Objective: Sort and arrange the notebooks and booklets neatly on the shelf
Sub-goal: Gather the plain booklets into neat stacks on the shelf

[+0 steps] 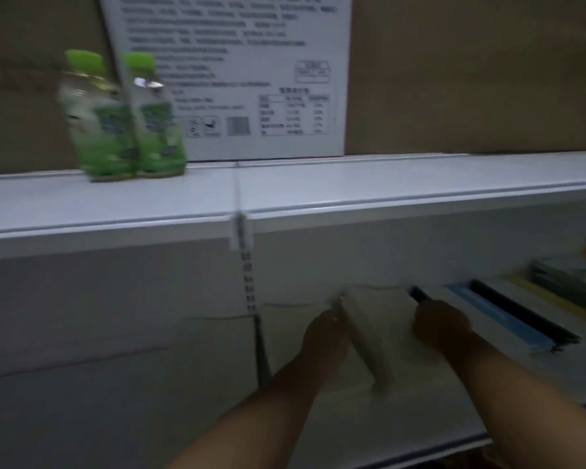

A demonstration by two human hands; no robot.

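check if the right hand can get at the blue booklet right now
Likely yes: the right hand is right next to the blue booklet, which lies flat to its right with nothing between them. Blur hides whether that hand already holds something.

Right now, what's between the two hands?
Head view: a pale booklet, tilted on edge, stands between the left hand and the right hand. Blur hides whether either grips it.
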